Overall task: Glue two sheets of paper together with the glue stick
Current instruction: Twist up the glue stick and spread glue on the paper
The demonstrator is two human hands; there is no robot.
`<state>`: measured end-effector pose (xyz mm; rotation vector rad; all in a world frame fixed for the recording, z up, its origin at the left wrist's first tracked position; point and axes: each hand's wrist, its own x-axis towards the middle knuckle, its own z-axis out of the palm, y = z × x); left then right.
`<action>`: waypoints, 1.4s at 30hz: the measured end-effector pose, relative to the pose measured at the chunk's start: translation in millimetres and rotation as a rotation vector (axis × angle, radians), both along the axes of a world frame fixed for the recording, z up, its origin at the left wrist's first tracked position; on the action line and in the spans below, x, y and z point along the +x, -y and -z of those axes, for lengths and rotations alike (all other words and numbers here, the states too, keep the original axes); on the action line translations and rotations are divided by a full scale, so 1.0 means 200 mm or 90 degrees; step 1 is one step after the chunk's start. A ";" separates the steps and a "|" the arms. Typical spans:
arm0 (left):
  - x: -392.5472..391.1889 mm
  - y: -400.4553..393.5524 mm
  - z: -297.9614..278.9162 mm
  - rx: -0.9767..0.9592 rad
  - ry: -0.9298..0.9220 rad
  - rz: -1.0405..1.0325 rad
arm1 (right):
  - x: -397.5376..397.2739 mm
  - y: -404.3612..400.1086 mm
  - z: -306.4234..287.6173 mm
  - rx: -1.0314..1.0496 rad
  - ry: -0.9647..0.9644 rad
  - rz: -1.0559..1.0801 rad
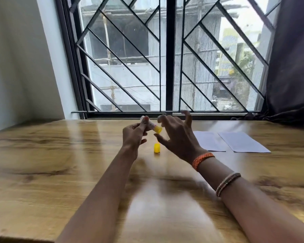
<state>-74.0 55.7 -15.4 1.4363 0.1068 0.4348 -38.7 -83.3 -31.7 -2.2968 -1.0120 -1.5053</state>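
glue stick: the left hand (132,135) holds the glue stick (152,127) up over the table, fingers wrapped round its white body, yellow end pointing to 3 o'clock.
right hand: the right hand (177,137) has its fingers spread and loose, holding nothing, just beside the yellow end (it looks blurry).
cap: the yellow cap (157,148) stands on the wooden table (60,155), at 6 o'clock from the stick.
paper: two white sheets of paper (232,142) lie side by side at 3 o'clock, apart from the hands.
done: i think the cap is off.
left: put glue on, press the sheets together.
writing: too small to read.
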 end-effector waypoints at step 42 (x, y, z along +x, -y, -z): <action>0.02 0.11 -0.03 -0.048 0.172 -0.088 | -0.13 -0.07 -0.06 0.517 -0.583 -0.248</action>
